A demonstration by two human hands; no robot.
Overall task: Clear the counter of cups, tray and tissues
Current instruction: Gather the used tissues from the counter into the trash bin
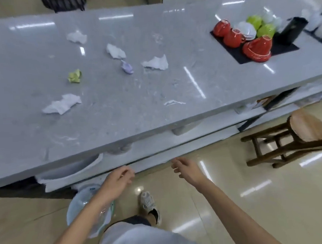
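Nearest the camera, the person's white-clad torso (144, 240) and two bare forearms reach forward below the counter's front edge. Left hand (120, 177): fingers (128, 175) loosely curled and slightly apart, holding nothing, just under the lower shelf (157, 140) edge and above a pale plastic-lined bin (80, 206) on the floor. Right hand (185, 169): fingers (174, 165) relaxed and spread, empty, held over the glossy floor (235, 211) beside one sneakered foot (148, 202).

On the grey counter (118, 109), left to right, lie six crumpled pieces. There are four white tissues: one near the front left (62, 104), one toward the far edge (77, 37), one at mid-depth (115, 51), and one right of centre (156, 62). A green paper ball (75, 76) lies between the front-left and far tissues, and a pale lilac wad (127, 67) sits just below the mid-depth tissue. A thin white scrap (174, 102) lies close to the front edge. All of these lie well apart from both hands, above and beyond them.

Farther right, a black tray (283, 49) carries inverted cups: three red (221, 28) (233, 38) (258, 48), two green (254, 21) (265, 30), and a stack of white saucers (246, 30); further white pieces behind are too blurred to count. A black box (291, 30) leans on the tray's right side. A second dark tray (320, 37) with white crockery is cut off at the frame edge. One wooden stool (304, 131) stands on the floor at far right.
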